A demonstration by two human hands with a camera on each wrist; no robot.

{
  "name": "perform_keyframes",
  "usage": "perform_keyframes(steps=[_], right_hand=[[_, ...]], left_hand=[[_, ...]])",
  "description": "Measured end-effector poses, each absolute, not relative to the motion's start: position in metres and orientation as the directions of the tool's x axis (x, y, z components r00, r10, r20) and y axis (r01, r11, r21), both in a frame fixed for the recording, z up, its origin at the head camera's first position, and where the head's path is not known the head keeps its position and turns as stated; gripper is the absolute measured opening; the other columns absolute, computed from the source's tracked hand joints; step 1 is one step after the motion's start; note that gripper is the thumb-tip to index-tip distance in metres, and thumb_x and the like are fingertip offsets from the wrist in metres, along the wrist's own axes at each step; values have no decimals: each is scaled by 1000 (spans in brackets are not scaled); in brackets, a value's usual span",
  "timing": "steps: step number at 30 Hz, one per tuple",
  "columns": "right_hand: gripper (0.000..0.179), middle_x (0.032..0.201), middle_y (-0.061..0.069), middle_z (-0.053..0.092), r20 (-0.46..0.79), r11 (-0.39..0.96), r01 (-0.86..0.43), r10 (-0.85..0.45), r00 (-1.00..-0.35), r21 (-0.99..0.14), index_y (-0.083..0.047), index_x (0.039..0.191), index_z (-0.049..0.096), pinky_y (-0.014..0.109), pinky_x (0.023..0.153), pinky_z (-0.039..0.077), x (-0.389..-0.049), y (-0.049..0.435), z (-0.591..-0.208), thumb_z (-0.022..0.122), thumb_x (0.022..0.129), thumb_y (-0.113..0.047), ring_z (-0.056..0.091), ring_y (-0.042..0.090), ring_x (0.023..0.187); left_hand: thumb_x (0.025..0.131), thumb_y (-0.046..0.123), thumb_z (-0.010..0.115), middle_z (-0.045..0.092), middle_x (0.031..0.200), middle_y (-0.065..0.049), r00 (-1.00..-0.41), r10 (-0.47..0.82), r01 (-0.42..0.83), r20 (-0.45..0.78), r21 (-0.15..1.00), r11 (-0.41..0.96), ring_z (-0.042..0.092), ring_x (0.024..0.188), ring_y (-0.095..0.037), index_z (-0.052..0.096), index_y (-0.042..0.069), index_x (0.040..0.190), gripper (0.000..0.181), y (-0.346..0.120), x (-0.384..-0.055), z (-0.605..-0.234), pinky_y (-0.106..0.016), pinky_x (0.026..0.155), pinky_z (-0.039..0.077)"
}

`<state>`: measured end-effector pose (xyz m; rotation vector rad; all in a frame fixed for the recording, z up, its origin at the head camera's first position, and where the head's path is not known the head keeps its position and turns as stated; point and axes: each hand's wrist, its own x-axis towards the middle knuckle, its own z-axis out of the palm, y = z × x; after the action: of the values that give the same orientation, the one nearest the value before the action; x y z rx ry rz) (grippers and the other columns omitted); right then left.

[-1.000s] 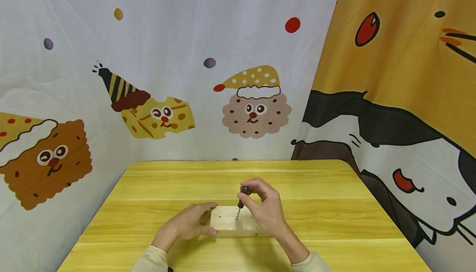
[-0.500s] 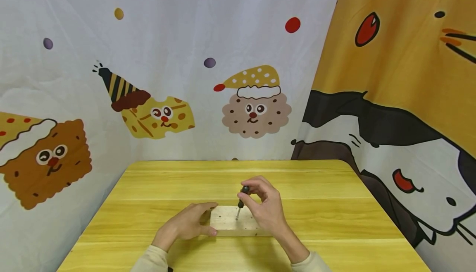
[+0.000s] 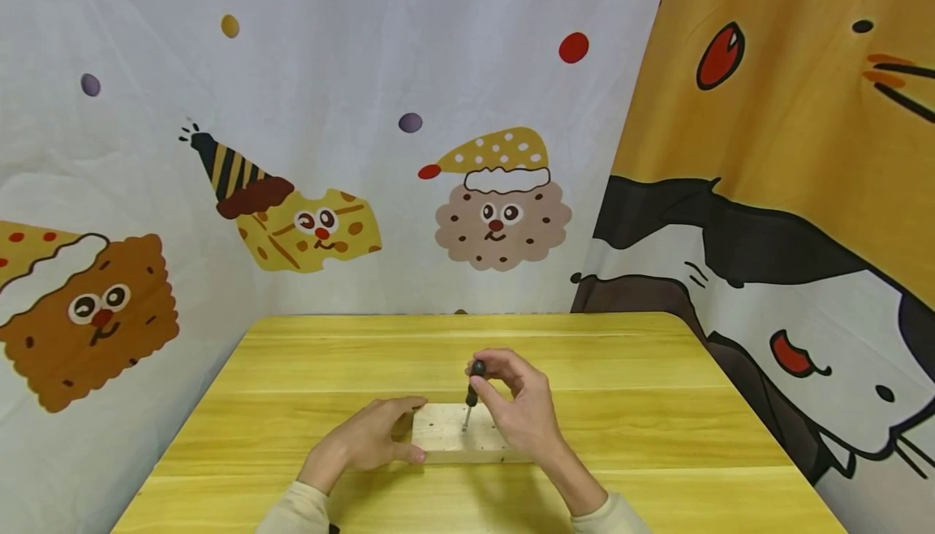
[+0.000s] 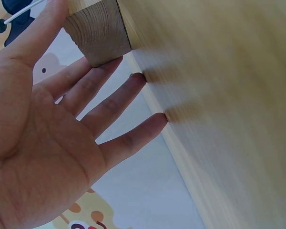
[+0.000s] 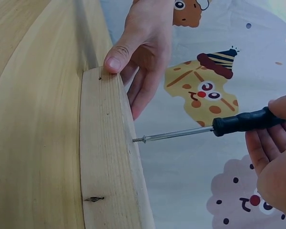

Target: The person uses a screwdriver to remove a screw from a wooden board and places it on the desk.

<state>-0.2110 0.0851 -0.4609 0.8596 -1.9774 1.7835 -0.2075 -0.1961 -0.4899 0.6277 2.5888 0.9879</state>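
A pale wooden block (image 3: 441, 437) lies on the table in the head view. My left hand (image 3: 371, 437) grips its left end, thumb on the near side and fingers on the far side; the left wrist view shows the end grain (image 4: 101, 36) between them. My right hand (image 3: 527, 406) pinches the black handle of a screwdriver (image 3: 471, 394), which leans slightly over the block. In the right wrist view the screwdriver's metal shaft (image 5: 181, 133) meets the head of a small screw (image 5: 138, 140), whose threaded part stands partly out of the block's top face.
The yellow wood-grain table (image 3: 628, 437) extends around the block on all sides. Behind it and at both sides hang cartoon-printed cloths (image 3: 351, 47). Dark knots or small marks (image 5: 94, 199) show on the block's side.
The top of the screwdriver handle has tipped slightly left, and my right fingertips have shifted on it. The block and my left hand stay in place.
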Motion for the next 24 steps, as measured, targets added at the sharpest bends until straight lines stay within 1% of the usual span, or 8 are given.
perform_keyframes(steps=[3,5,10,12,14,18,24], right_hand=[[28,116,25,81,625,26,-643,-209,-752,-766,-3,130,74,28,98,69,-211,85,-461,77,103,6,80,14,102],[27,115,26,81,628,28,-646,-208,-750,-763,-1,129,74,29,97,70,-211,84,-462,77,103,7,80,14,101],[25,112,20,82,622,44,-639,-188,-760,-768,4,124,75,27,90,70,-211,84,-462,80,101,6,80,10,95],[25,111,18,81,623,50,-639,-178,-762,-768,2,123,76,26,89,70,-211,84,-462,81,99,8,80,7,94],[26,111,18,78,630,52,-646,-173,-757,-762,-2,122,76,28,88,71,-211,83,-462,81,99,9,79,7,94],[30,110,17,72,641,48,-656,-171,-749,-754,-6,121,77,29,90,72,-212,83,-462,80,98,12,78,6,95],[35,108,17,75,652,53,-668,-173,-739,-743,-6,122,77,26,89,71,-212,84,-461,80,96,16,79,5,95]], left_hand=[[94,44,92,60,166,-25,-858,499,295,-118,683,668,57,155,-50,52,0,166,93,-197,-208,-490,-72,126,48],[94,44,91,61,165,-25,-857,502,298,-117,682,667,58,154,-49,52,0,166,93,-197,-208,-490,-72,126,48],[95,44,91,60,165,-26,-856,505,301,-113,685,663,58,154,-49,52,0,166,92,-197,-207,-490,-71,125,49],[95,44,91,60,165,-26,-856,504,299,-113,686,663,58,154,-49,52,0,166,92,-197,-207,-490,-71,125,49],[94,44,91,61,165,-26,-857,503,298,-113,686,663,58,154,-49,52,0,166,92,-196,-207,-489,-71,125,49],[95,44,91,61,165,-25,-858,501,300,-113,682,668,58,154,-48,52,0,166,92,-196,-207,-489,-71,126,49],[95,45,90,60,166,-25,-858,500,302,-117,673,676,58,154,-49,52,1,166,92,-196,-208,-489,-71,126,49]])
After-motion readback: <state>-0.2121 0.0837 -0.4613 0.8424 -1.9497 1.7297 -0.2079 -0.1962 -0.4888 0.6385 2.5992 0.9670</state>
